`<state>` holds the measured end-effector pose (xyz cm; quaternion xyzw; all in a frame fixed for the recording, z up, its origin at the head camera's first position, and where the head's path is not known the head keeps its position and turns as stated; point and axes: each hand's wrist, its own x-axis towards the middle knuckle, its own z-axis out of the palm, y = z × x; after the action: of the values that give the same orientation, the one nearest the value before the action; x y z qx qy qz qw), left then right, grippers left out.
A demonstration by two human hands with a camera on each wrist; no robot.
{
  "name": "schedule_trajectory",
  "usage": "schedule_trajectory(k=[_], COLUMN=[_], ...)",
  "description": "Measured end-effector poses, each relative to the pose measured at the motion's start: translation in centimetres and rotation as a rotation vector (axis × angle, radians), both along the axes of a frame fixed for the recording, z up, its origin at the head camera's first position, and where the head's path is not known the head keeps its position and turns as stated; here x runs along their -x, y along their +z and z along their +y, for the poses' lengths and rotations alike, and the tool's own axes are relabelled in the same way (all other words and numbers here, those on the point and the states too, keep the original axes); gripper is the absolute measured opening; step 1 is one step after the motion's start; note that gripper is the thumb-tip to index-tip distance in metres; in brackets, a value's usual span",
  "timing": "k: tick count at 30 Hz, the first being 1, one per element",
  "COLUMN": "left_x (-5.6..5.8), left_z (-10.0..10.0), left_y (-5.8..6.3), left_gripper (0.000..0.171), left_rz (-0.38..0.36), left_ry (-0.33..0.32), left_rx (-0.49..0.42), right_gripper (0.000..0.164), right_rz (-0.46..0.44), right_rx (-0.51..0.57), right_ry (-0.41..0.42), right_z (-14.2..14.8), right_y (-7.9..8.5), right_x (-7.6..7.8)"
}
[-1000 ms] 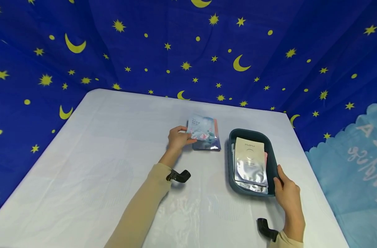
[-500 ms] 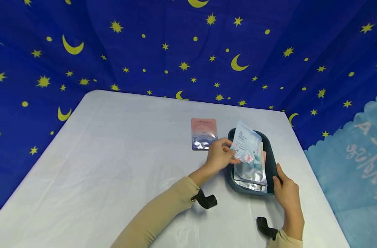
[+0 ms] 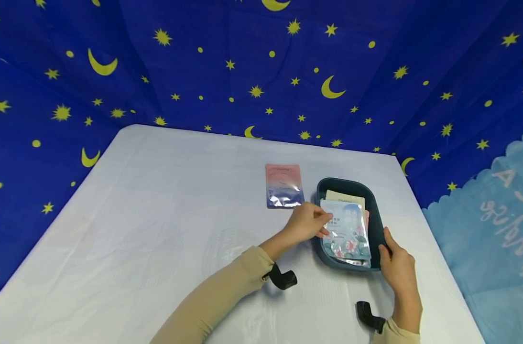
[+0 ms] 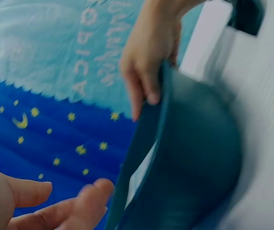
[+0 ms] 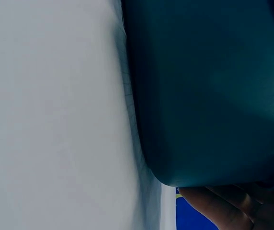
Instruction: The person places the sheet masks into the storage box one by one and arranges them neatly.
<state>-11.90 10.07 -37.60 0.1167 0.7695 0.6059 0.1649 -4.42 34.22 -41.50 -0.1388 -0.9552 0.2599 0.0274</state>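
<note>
A light-blue face mask packet [image 3: 345,231] with pink flowers lies on top of the other packets inside the dark teal bin [image 3: 376,234]. Over the bin's left rim is my left hand [image 3: 306,222], fingertips at the packet's left edge. In the left wrist view, the thumb and fingers of that left hand [image 4: 55,206] are spread apart with nothing between them. My right hand [image 3: 400,267] grips the bin's right rim, and the right wrist view has its fingers [image 5: 218,206] against the bin wall. A pink-and-purple face mask packet [image 3: 284,186] lies flat left of the bin.
Under the light-blue packet, a cream packet [image 3: 343,197] and a pink one [image 3: 366,220] show at their edges. The white table [image 3: 158,215] meets a blue star-and-moon cloth [image 3: 227,71] at the back. A light-blue cloth hangs at right.
My left hand has carried the light-blue packet from on top of the pink-and-purple one rightward into the bin and let go of it. My right hand has stayed on the rim.
</note>
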Motion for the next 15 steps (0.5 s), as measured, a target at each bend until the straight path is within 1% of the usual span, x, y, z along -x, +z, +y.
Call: schedule_trajectory(k=[1,3,5,6,8,9,10,12,13,15], left_x=[0.4,1.2,2.3,2.9,4.2,4.8,5.4,6.4,6.8,7.5], left_z=[-0.4,-1.3,-2.0,-2.3,-2.7,-2.8,-2.9,-2.9,-2.8,-2.7], left_y=[0.1,0.2,-0.3,-0.6,-1.7,-2.3,-3.1,-4.7,-5.4,-6.7], left_gripper=[0.025,0.022,0.02,0.021,0.029,0.036,0.045,0.066,0.074,0.088], left_rz=[0.026,0.105,0.188,0.217,0.254,0.252,0.233,0.185,0.166,0.129], left_ry=[0.021,0.106,0.224,0.286,0.409,0.453,0.491,0.556,0.581,0.606], left_rx=[0.034,0.117,0.215,0.266,0.371,0.424,0.482,0.627,0.694,0.811], right_gripper=[0.051,0.051,0.051,0.051,0.051,0.051,0.051,0.051,0.051,0.051], right_rz=[-0.006,-0.01,-0.008,-0.008,0.001,0.001,0.002,-0.004,-0.007,-0.015], right_rx=[0.002,0.003,0.005,0.006,0.003,0.004,0.0,-0.001,-0.001,0.0], right_ry=[-0.005,-0.009,-0.01,-0.009,-0.01,-0.011,-0.012,-0.008,-0.006,-0.004], right_z=[0.0,0.0,0.1,0.1,0.1,0.1,0.1,0.1,0.1,0.0], right_y=[0.0,0.1,0.1,0.1,0.2,0.2,0.2,0.2,0.2,0.1], right_x=[0.0,0.1,0.1,0.1,0.1,0.1,0.1,0.1,0.1,0.0])
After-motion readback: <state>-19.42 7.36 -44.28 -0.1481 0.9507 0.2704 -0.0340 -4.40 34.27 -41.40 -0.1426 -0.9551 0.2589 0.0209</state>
